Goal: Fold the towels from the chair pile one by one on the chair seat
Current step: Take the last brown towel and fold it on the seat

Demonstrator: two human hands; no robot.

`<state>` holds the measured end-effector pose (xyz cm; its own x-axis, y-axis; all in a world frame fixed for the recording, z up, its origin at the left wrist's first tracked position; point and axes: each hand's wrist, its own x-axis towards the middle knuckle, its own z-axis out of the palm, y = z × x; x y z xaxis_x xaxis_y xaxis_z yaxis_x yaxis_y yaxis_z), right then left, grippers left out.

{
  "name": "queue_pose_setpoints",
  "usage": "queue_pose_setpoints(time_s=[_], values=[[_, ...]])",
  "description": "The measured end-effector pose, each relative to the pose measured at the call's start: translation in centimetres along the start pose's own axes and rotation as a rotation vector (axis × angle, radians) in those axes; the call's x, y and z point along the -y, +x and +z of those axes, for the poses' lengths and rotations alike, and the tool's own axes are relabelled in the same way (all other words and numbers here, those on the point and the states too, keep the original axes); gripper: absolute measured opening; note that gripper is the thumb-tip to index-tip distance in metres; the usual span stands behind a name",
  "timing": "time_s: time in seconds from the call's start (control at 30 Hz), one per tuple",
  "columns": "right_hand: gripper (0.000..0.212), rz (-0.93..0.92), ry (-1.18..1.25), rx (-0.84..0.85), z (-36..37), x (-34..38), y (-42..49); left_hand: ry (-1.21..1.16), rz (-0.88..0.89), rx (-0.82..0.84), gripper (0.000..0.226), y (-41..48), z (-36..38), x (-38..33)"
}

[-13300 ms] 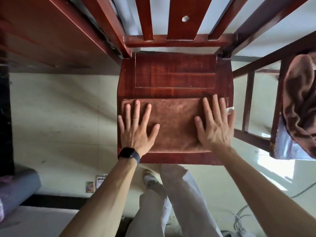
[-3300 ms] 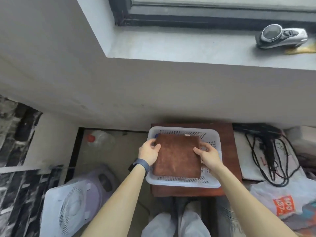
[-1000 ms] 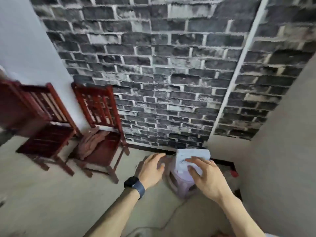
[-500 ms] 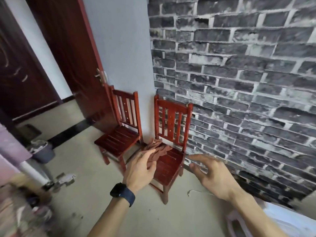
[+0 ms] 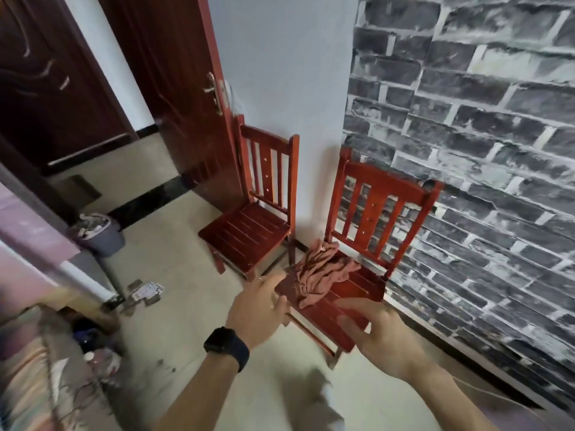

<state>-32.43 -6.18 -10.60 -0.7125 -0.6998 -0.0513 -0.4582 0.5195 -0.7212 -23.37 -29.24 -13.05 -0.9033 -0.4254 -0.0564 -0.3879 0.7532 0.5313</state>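
1. Step in hand, as I read it: going in for the next towel. Nothing is picked up yet.
2. The towel pile [image 5: 323, 272] is a crumpled pinkish-brown heap on the seat of the chair by the brick wall [image 5: 357, 289], towards its left and back part. It looks like several cloths tangled together, but I can't tell how many.
3. Hands: both are held out towards that chair and grasping nothing. The left hand [image 5: 258, 309], the one with the watch, has loose fingers near the seat's front-left corner. It's too blurry to say if it touches the wood. The right hand [image 5: 379, 334] is open, palm sort of up, low in front of the seat's front edge.
4. The empty chair [image 5: 249, 234] just to the left has a bare slatted seat, so my guess is that's the folding spot.
5. The next move calls for pinching a single layer off the top and lifting slowly so the rest of the heap doesn't drag along or slide off the seat.
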Motion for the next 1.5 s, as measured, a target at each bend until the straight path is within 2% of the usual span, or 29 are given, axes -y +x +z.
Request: queue_pose_setpoints(time_s=[0.13, 0.23, 0.37, 0.5, 0.7, 0.8, 0.97, 1.13, 1.23, 1.33, 1.5], values=[[0.026, 0.117, 0.044, 0.053, 3.5, -4.4, 8.2, 0.051, -0.082, 0.092, 0.047, 6.6, 2.4, 5.2], [0.025, 0.209, 0.095, 0.089, 6.2, -7.2, 14.2, 0.06, -0.162, 0.197, 0.051, 11.1, 3.9, 8.6], [0.029, 0.331, 0.128, 0.217, 10.6, -11.0, 20.6, 0.102, -0.216, 0.313, 0.054, 16.6, 5.9, 12.3], [0.035, 0.468, 0.111, 0.323, 15.5, -14.6, 25.5, 0.154, -0.208, 0.407, 0.056, 22.0, 8.8, 15.7], [0.053, 0.666, 0.09, 0.428, 24.1, -20.3, 32.7, 0.39, -0.101, 0.574, 0.06, 31.6, 15.7, 23.8], [0.061, 0.732, 0.074, 0.402, 28.2, -22.7, 36.2, 0.48, -0.074, 0.651, 0.066, 36.7, 19.2, 28.5], [0.06, 0.893, 0.084, 0.359, 34.9, -26.8, 40.4, 0.551, 0.03, 0.739, 0.071, 43.4, 23.7, 35.8], [0.053, 1.193, -0.178, 0.203, 39.5, -27.9, 42.8, 0.586, 0.081, 0.794, 0.08, 47.8, 26.4, 41.5], [0.048, 1.209, -0.316, 0.153, 41.4, -27.9, 43.1, 0.603, 0.119, 0.841, 0.082, 48.9, 27.0, 44.2], [0.039, 1.153, -0.401, 0.193, 42.3, -28.2, 42.8, 0.592, 0.154, 0.846, 0.086, 48.8, 26.9, 45.4], [0.027, 1.15, -0.221, 0.183, 41.6, -27.4, 43.3, 0.628, 0.146, 0.932, 0.082, 49.6, 26.3, 44.9]])
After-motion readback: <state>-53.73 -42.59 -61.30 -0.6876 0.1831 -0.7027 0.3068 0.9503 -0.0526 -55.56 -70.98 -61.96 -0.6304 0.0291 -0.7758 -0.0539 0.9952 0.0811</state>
